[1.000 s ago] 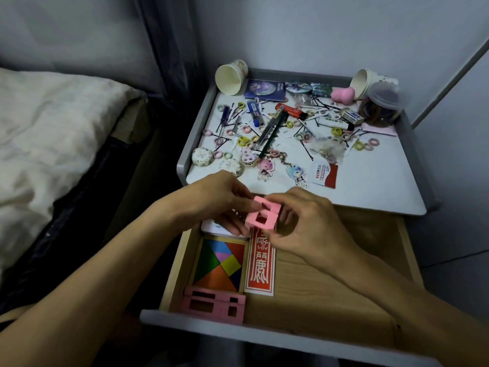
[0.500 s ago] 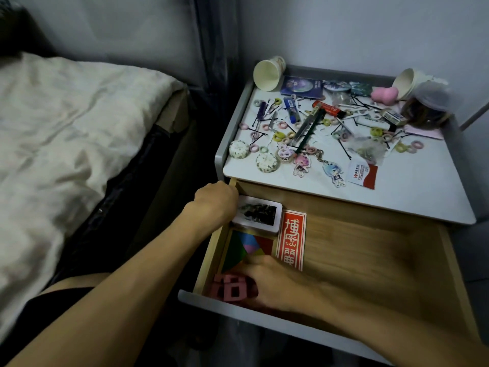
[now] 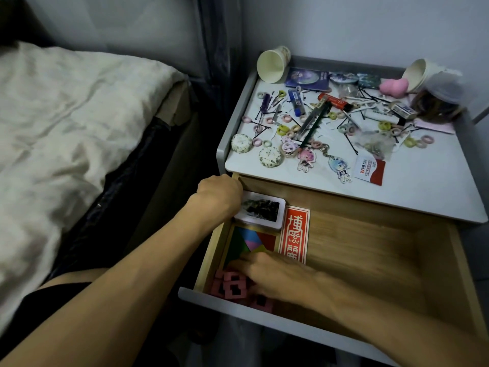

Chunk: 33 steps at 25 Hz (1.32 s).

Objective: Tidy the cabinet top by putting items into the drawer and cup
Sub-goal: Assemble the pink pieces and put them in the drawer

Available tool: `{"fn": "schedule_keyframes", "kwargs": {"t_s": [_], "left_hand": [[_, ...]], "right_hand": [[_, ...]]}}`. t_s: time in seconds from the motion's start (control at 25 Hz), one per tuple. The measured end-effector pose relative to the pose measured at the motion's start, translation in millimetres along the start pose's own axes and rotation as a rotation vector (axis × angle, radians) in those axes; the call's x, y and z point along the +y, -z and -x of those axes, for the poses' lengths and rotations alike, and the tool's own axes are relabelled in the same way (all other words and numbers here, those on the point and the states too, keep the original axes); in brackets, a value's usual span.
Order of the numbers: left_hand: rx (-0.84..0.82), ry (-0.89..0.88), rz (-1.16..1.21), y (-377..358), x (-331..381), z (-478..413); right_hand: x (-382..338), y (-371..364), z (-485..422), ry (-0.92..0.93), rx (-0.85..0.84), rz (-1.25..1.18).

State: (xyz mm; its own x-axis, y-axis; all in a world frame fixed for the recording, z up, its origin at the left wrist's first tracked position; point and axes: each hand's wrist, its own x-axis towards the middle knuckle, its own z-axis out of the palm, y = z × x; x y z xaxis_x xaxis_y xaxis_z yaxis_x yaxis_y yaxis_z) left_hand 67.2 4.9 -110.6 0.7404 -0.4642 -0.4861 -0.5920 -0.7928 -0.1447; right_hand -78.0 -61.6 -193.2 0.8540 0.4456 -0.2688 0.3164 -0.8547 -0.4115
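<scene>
Drawer (image 3: 370, 260) is pulled open under the cluttered cabinet top (image 3: 423, 197). Step: seating square pink cutout blocks (image 3: 232, 287), foam by the look, front-left.

Right hand (image 3: 277, 279) is over them, blurred, grip unclear. Left hand (image 3: 219, 197) is curled at the drawer's left wall; can't tell if it's holding anything.

Next: flat glossy keychains (image 3: 305, 157) and thin hairpins (image 3: 350, 144) need a fine pinch. Paper cup (image 3: 272, 64) lies tipped, so I'd right it first.

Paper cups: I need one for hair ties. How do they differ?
The left cup lies in the back left corner, the right cup in the back right. The left cup shows fully; a clear jar partly hides the right cup. Both lie tipped on their sides.
</scene>
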Motion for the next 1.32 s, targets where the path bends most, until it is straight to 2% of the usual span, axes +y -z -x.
{"fn": "schedule_keyframes", "kwargs": {"t_s": [0.2, 0.52, 0.76, 1.08, 1.32], "left_hand": [[0.008, 0.006, -0.016, 0, 0, -2], [0.024, -0.008, -0.041, 0, 0, 0], [0.035, 0.0, -0.053, 0, 0, -1], [0.007, 0.013, -0.03, -1, 2, -7], [0.01, 0.026, -0.039, 1, 4, -3]], "right_hand": [[8, -1, 0, 0.024, -0.03, 0.047], [-2, -3, -2, 0.06, 0.107, 0.112], [3, -2, -3, 0.015, 0.098, -0.013], [1, -9, -14, 0.047, 0.192, -0.132], [3, -5, -11, -0.04, 0.147, -0.261]]}}
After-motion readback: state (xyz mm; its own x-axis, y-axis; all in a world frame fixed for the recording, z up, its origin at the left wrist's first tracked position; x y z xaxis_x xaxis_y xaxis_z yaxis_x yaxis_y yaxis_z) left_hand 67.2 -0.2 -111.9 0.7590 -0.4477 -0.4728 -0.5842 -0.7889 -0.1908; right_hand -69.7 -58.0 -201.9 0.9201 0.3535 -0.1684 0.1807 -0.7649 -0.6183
